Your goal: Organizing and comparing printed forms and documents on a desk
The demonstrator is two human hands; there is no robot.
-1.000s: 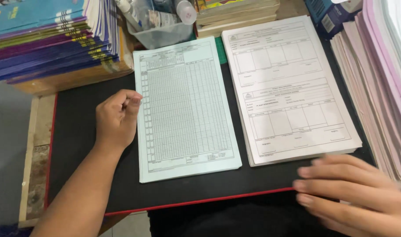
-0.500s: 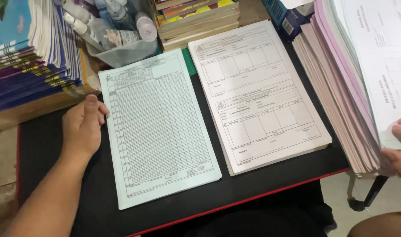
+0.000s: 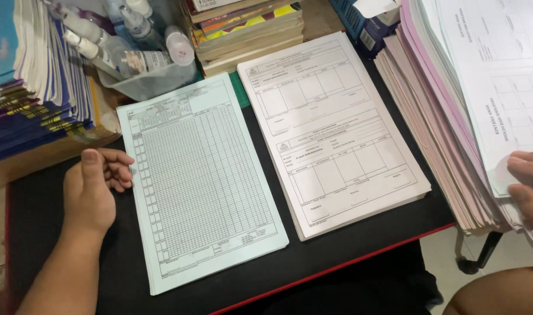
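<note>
From the head view, the left hand [image 3: 91,189] is resting on the black mat [image 3: 56,251], fingers loosely curled and pinching nothing, their tips lying just beside the left edge of the green stack [image 3: 199,181]. That stack is lying to the right of those fingers, its long axis running away from the person with a slight lean to the left. It is thin, matt paper, pale green, printed with a fine grid, edges squared up.

Right of the green stack, a thicker white stack [image 3: 330,134] of boxed forms is sitting parallel to it, the two apart by a narrow strip of mat.

Further right again, the right hand [image 3: 528,186] is reaching into a tall pile [image 3: 447,128] of pink and white sheets overhanging the mat's edge. Its fingers are lying close together, flat on the top white sheet [image 3: 499,70]; whether they are pinching it I cannot tell. This hand is far the nearer to the pile; the left is the nearer to the green stack.
</note>
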